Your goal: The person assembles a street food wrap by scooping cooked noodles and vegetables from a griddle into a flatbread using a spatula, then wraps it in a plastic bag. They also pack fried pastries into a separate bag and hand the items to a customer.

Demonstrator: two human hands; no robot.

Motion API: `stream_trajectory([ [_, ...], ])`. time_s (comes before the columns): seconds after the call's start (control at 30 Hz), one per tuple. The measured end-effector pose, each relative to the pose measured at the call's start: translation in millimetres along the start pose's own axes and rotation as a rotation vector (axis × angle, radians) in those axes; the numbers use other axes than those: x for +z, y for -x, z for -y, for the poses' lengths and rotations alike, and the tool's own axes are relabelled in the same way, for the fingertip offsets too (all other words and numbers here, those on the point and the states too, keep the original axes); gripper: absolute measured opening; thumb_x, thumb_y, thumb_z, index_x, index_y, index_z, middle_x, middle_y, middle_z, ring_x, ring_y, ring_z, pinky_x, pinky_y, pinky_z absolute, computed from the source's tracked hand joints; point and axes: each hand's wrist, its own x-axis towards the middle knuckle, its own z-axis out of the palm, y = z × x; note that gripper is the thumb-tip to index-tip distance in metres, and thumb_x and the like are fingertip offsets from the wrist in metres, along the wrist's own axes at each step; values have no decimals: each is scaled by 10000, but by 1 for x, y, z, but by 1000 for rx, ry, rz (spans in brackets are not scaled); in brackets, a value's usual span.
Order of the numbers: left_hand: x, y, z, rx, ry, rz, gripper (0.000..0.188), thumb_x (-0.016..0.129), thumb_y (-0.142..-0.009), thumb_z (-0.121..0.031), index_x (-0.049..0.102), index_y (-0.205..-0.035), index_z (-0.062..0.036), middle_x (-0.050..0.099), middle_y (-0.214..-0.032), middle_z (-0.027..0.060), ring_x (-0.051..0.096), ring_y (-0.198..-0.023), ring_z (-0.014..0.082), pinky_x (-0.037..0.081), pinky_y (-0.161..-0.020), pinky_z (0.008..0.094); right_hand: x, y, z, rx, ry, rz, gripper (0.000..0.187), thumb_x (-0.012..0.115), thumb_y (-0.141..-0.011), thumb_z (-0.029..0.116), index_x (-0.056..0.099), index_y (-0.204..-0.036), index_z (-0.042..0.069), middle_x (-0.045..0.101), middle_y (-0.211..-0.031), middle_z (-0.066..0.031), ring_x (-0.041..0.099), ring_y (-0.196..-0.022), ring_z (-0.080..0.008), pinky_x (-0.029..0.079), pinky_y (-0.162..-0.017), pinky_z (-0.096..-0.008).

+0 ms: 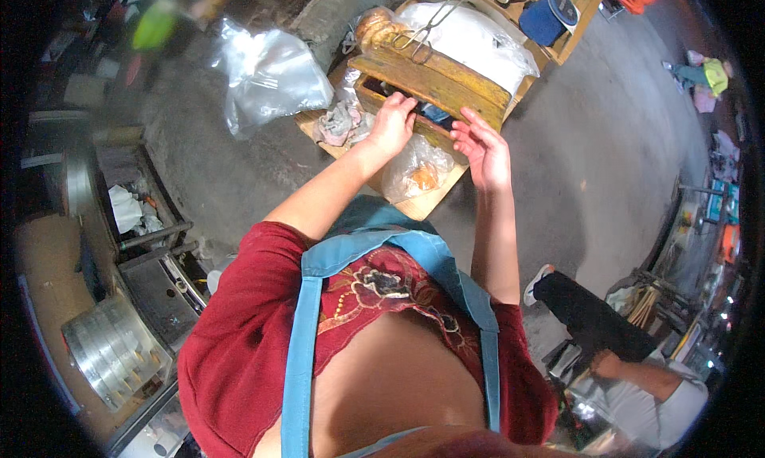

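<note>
A worn yellow-brown wooden box (446, 80) rests on a pale wooden board or tabletop (418, 207). Between its top plank and front edge is a dark gap, with something blue (434, 114) inside. My left hand (393, 123) is at this gap, its fingers curled in and their tips partly hidden; what they pinch, if anything, cannot be made out. My right hand (486, 149) is open, fingers spread, beside the box's right end. Metal tongs or scissors (422, 40) lie on top of the box. Below the gap sits a clear plastic bag (416, 167) with something orange in it.
A crumpled cloth (339, 125) and a clear plastic sheet or bag (271, 76) lie left of the box. Behind it are a white bag (466, 32) and a blue round container (546, 20). Another person (637, 378) is at lower right; a metal pot (115, 350) stands lower left.
</note>
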Motion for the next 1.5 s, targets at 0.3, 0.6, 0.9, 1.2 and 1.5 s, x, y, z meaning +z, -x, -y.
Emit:
stream_trajectory([
  [0.3, -59, 129, 55, -204, 144, 305, 216, 550, -803, -63, 633, -1001, -83, 585, -899, 145, 567, -840, 322, 473, -743, 406, -5, 17, -55, 47, 0, -341, 383, 470, -886, 88, 463, -1252, -25, 638, -947, -180, 645, -782, -212, 525, -652, -275],
  [0.6, -61, 205, 166, 118, 136, 714, 195, 522, -845, -202, 657, -926, -87, 614, -773, 178, 589, -742, 360, 474, -665, 453, 21, 185, -206, 33, 45, -704, 309, 496, -876, 260, 584, -1082, 48, 621, -840, -30, 573, -700, -140, 462, -643, -283],
  [0.9, -24, 230, 154, 114, 119, 1195, 253, 624, -756, -176, 674, -960, -34, 678, -863, 145, 660, -762, 218, 508, -720, 321, 57, 360, -333, -238, -200, -1228, 352, 609, -782, 23, 562, -1130, 12, 614, -942, -80, 608, -764, -164, 515, -683, -270],
  [1.2, -32, 330, -56, 590, 615, 1282, 552, 351, -950, -402, 346, -1373, -47, 331, -1413, 142, 273, -1328, 272, 197, -1091, 360, 69, 338, -335, -335, -787, -1151, 726, 366, -871, 632, 340, -1380, 115, 352, -1414, -109, 288, -1306, -293, 212, -1053, -505],
  [1.5, 90, 381, -27, -111, 417, 1019, 372, 476, -901, -232, 557, -1154, 28, 576, -1174, 152, 509, -1119, 242, 377, -958, 342, 80, 513, -317, -728, -384, -969, 645, 273, -933, 548, 406, -1341, 66, 361, -1423, -74, 316, -1312, -253, 253, -1041, -476],
])
